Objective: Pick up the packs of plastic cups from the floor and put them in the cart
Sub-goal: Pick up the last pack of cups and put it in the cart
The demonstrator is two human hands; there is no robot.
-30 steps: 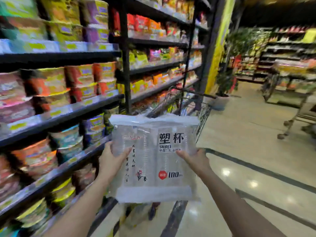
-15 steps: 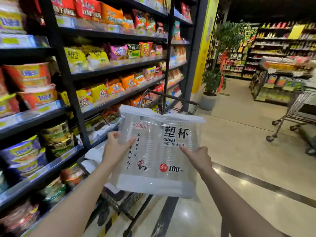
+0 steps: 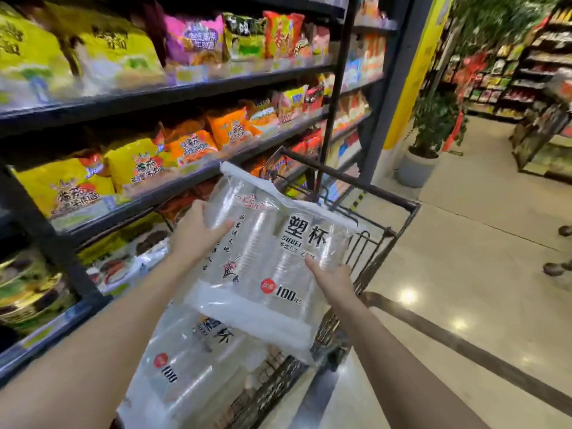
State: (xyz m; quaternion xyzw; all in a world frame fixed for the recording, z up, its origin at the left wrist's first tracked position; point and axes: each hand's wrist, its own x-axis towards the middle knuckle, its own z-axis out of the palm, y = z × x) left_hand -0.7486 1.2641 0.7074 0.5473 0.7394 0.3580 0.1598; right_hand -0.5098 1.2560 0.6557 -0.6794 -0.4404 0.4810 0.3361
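Note:
A clear pack of plastic cups (image 3: 266, 252) with black print and a red dot hangs tilted over the black wire cart (image 3: 383, 230). My left hand (image 3: 195, 230) grips its left side and my right hand (image 3: 334, 277) grips its right edge. Below it, a second pack of plastic cups (image 3: 192, 363) of the same kind lies inside the cart basket, partly hidden by the held pack and my left forearm.
Black shelves (image 3: 185, 91) full of snack bags run close along the left of the cart. A potted plant (image 3: 424, 150) stands by a yellow pillar ahead. More shelving fills the far right, and a person's shoes (image 3: 557, 267) show on the tiled floor (image 3: 479, 274) at the right edge.
I have come close to the cart, and the held pack has tilted and moved over the basket. The second pack in the cart has come into view below it.

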